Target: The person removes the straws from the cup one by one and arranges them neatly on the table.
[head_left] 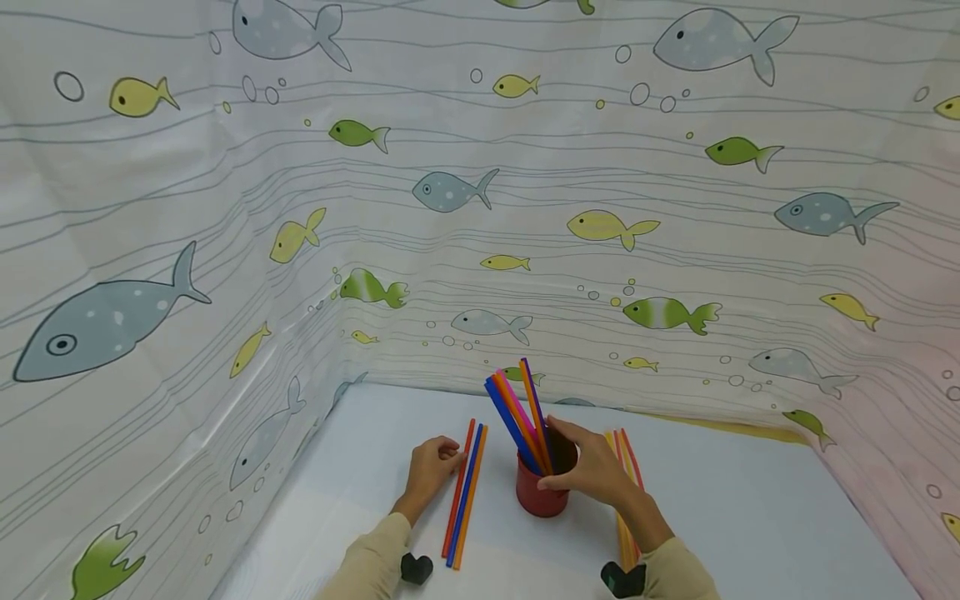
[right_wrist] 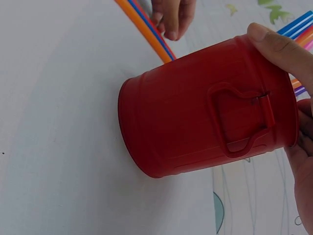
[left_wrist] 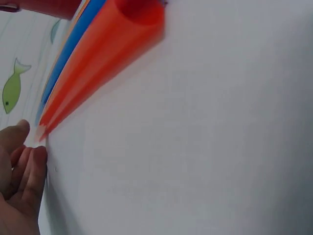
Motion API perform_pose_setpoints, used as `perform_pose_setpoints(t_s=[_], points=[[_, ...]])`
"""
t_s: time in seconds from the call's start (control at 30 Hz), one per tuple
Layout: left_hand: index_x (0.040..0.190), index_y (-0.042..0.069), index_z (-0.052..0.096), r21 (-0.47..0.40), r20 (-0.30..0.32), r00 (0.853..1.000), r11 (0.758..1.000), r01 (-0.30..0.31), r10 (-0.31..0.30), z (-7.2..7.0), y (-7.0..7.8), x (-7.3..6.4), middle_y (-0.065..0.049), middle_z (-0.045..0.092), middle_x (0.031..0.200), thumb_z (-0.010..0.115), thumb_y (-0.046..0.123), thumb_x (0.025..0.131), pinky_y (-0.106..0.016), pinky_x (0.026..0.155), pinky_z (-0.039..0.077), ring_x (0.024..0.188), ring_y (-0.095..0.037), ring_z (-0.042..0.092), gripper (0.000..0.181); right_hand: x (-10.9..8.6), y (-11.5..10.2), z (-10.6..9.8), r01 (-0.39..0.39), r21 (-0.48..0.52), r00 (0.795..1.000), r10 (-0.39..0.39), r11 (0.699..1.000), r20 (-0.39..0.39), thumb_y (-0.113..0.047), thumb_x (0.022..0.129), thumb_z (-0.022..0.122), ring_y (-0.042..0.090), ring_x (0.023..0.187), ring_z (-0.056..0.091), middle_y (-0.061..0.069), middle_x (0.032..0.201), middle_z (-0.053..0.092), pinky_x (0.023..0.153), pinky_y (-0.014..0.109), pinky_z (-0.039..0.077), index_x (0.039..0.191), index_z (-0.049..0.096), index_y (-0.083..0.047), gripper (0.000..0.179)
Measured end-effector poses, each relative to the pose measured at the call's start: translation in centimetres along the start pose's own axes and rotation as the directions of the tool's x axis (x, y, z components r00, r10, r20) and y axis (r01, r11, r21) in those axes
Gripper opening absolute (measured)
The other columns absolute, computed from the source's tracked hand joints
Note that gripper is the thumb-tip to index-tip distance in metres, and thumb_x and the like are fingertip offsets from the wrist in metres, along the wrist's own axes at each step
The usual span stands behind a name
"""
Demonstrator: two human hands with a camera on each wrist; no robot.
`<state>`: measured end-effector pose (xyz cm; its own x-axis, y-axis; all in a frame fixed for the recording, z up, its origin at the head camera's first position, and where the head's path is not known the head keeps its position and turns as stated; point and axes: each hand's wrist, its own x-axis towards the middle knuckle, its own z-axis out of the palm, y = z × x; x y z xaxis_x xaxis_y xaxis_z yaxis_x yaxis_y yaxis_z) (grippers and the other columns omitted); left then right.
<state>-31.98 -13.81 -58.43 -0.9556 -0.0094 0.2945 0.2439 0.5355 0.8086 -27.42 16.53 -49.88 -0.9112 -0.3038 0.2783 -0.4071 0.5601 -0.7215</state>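
My right hand [head_left: 600, 468] grips a red metal cup [head_left: 542, 497] by its rim, thumb on the near side and fingers at the far side. The right wrist view shows the cup's small folded handle [right_wrist: 239, 120]. Blue, orange, pink and purple straws [head_left: 517, 417] lean to the left in the cup. Left of it, a red straw [head_left: 458, 492], a blue straw [head_left: 467, 496] and an orange straw [head_left: 472, 497] lie side by side. My left hand [head_left: 432, 468] rests beside the red straw's far part, fingers loosely bent; in the left wrist view nothing is between thumb and fingers.
More straws [head_left: 624, 517], yellow, orange and red, lie right of the cup, partly under my right forearm. The white tabletop [head_left: 757, 508] ends at a fish-printed sheet [head_left: 420, 275] behind and on the left. Dark straps [head_left: 416, 568] sit by both sleeves.
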Motion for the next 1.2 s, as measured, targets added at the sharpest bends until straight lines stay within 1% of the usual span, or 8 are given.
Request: perform_pose_setpoints(t_s=[0.23,0.3,0.5,0.6,0.8,0.93,1.07,1.2], points=[[0.091,0.0,0.07,0.021,-0.017,1.0,1.0,-0.017,0.017,-0.3,0.4,0.1,-0.001,0.066,0.077,0.079,0.008,0.081,-0.019,0.057,0.053,0.066,-0.01,0.06,0.015,0.0,0.0,0.0,-0.008,-0.01,1.0,0.008,1.0,0.003,-0.051,0.06,0.089,0.023,0.121,0.056,-0.002,0.137,0.056,0.092,0.043,0.053,0.145,0.048,-0.02,0.1],[0.092,0.001,0.071,0.014,-0.03,0.999,0.999,-0.036,0.037,-0.4,0.8,0.3,-0.001,0.066,0.078,0.079,0.008,0.081,-0.02,0.059,0.054,0.068,-0.01,0.062,0.015,-0.1,0.0,0.0,-0.011,-0.008,1.0,0.011,1.0,0.007,-0.051,0.06,0.09,0.024,0.121,0.056,-0.001,0.138,0.056,0.092,0.044,0.053,0.145,0.048,-0.02,0.1],[0.095,0.0,0.072,-0.023,-0.07,0.987,0.989,-0.144,0.143,-1.0,2.9,0.8,-0.001,0.07,0.083,0.079,0.009,0.082,-0.023,0.065,0.057,0.075,-0.015,0.066,0.017,-0.2,0.1,0.0,0.011,0.006,1.0,-0.011,1.0,0.006,-0.049,0.061,0.09,0.025,0.122,0.055,0.0,0.139,0.055,0.094,0.045,0.051,0.145,0.047,-0.017,0.099],[0.095,0.003,0.073,-0.036,-0.081,0.984,0.987,-0.16,0.156,-1.2,4.2,1.1,0.001,0.071,0.084,0.078,0.013,0.084,-0.021,0.067,0.056,0.076,-0.013,0.067,0.016,-0.1,0.2,0.1,0.022,0.009,1.0,-0.022,1.0,0.006,-0.048,0.061,0.09,0.025,0.123,0.055,0.0,0.139,0.054,0.094,0.045,0.051,0.146,0.047,-0.017,0.1],[0.099,0.006,0.073,-0.165,-0.023,0.993,0.979,-0.12,0.117,-1.3,7.1,0.6,-0.001,0.073,0.088,0.076,0.015,0.086,-0.024,0.069,0.057,0.079,-0.015,0.068,0.015,-0.2,0.3,0.1,0.004,-0.001,1.0,-0.004,1.0,0.004,-0.051,0.06,0.09,0.025,0.124,0.054,-0.001,0.139,0.054,0.094,0.045,0.051,0.145,0.048,-0.02,0.1],[0.101,0.008,0.073,-0.25,0.011,0.994,0.963,-0.099,0.105,-1.1,8.6,0.1,-0.001,0.073,0.091,0.072,0.018,0.09,-0.023,0.07,0.058,0.08,-0.02,0.07,0.015,-0.2,0.1,0.1,-0.014,-0.01,1.0,0.014,1.0,0.008,-0.051,0.06,0.09,0.026,0.123,0.055,0.0,0.139,0.055,0.093,0.045,0.052,0.145,0.047,-0.021,0.1],[0.105,0.002,0.07,-0.346,0.042,0.993,0.934,-0.089,0.111,-1.0,10.2,-0.1,-0.008,0.073,0.093,0.067,0.016,0.094,-0.026,0.072,0.058,0.081,-0.028,0.071,0.018,-0.1,0.1,0.1,-0.02,-0.007,1.0,0.021,1.0,0.011,-0.052,0.06,0.089,0.025,0.122,0.056,-0.001,0.138,0.055,0.092,0.043,0.053,0.146,0.047,-0.021,0.1],[0.108,-0.005,0.068,-0.369,0.074,0.987,0.923,-0.104,0.141,-1.3,11.8,-0.2,-0.015,0.072,0.095,0.064,0.01,0.095,-0.026,0.076,0.058,0.084,-0.033,0.07,0.02,-0.1,0.1,0.1,-0.028,-0.007,1.0,0.028,1.0,0.009,-0.054,0.059,0.089,0.022,0.121,0.057,-0.004,0.138,0.055,0.093,0.042,0.052,0.146,0.047,-0.022,0.101]])
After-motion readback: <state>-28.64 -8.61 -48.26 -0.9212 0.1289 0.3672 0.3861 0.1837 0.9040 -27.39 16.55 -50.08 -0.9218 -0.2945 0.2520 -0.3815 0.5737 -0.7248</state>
